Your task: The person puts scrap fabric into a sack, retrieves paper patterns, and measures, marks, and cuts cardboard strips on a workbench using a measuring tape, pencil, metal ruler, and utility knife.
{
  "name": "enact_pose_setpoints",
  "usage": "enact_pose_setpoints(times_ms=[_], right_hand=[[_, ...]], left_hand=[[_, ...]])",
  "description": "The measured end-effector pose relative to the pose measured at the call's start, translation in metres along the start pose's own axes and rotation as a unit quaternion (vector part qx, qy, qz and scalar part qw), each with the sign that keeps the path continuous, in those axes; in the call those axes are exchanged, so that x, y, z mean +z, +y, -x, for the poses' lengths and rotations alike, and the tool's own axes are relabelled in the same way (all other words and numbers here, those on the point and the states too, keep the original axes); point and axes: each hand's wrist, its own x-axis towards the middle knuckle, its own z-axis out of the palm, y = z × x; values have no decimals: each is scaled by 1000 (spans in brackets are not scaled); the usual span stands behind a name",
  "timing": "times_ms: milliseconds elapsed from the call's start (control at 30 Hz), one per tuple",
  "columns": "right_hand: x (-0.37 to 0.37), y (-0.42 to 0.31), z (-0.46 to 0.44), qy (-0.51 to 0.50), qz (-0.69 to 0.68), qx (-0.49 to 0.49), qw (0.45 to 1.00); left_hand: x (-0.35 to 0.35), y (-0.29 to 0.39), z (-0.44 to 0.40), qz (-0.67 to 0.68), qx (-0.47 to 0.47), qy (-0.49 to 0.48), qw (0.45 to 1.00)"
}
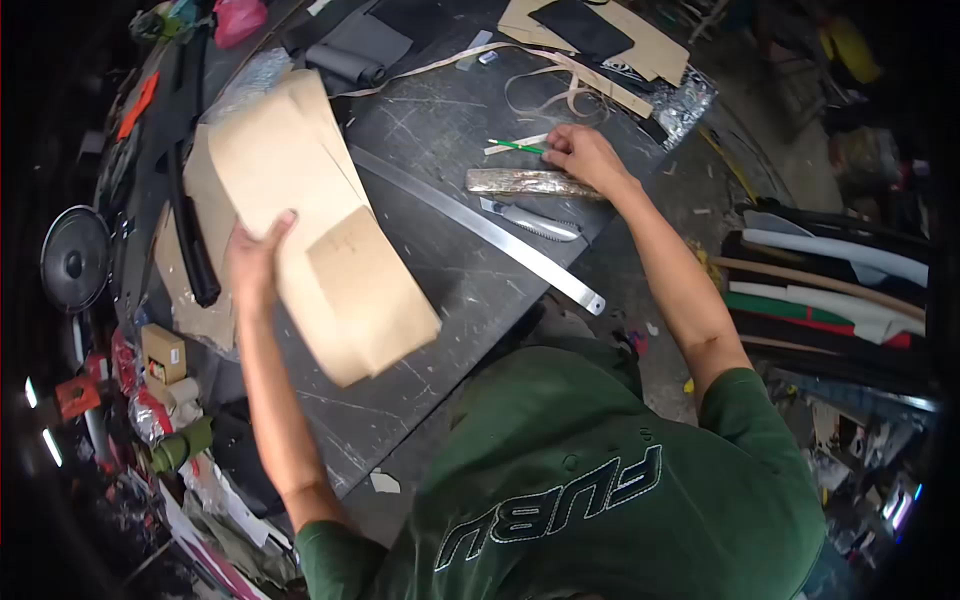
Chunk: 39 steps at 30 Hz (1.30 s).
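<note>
A: Quick one, which step do we log?

B: We'd say steadying the brown paper sheets (300, 180) while handling the green pencil (515, 146). Both are at the bench (430, 235).

A: Grips?

B: Left hand (258, 262): closed on the sheets' left edge, thumb on top, other fingers mostly hidden. Right hand (585, 158): looks pinched on the pencil's near end; we can't tell if it's lifted.

A: Where's the pencil?

B: Across a pale strip (498, 151), just beyond the wrapped bar (525, 181). Cutter knife (540, 222) lies nearer us; metal ruler (490, 232) runs slantwise beside the sheets.

A: Next move calls for?

B: Our guess: a firm pencil pinch, clear of that blade, and sheets kept flat.
</note>
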Motion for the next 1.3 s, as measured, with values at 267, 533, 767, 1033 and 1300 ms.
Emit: enact_pose_setpoints(times_ms=[267, 533, 767, 1033, 1300], right_hand=[[-5, 2, -35, -188, 116, -55, 974], [-33, 60, -68, -77, 92, -203, 972], [-23, 59, -66, -159, 162, -163, 960], [-7, -127, 28, -72, 101, -216, 968], [88, -127, 121, -198, 95, -108, 970]], left_hand=[[20, -177, 37, -392, 17, 203, 897], [92, -148, 139, -352, -33, 111, 929], [115, -159, 159, -413, 72, 4, 908], [123, -163, 160, -476, 128, -12, 870], [120, -181, 159, -423, 176, -1, 889]])
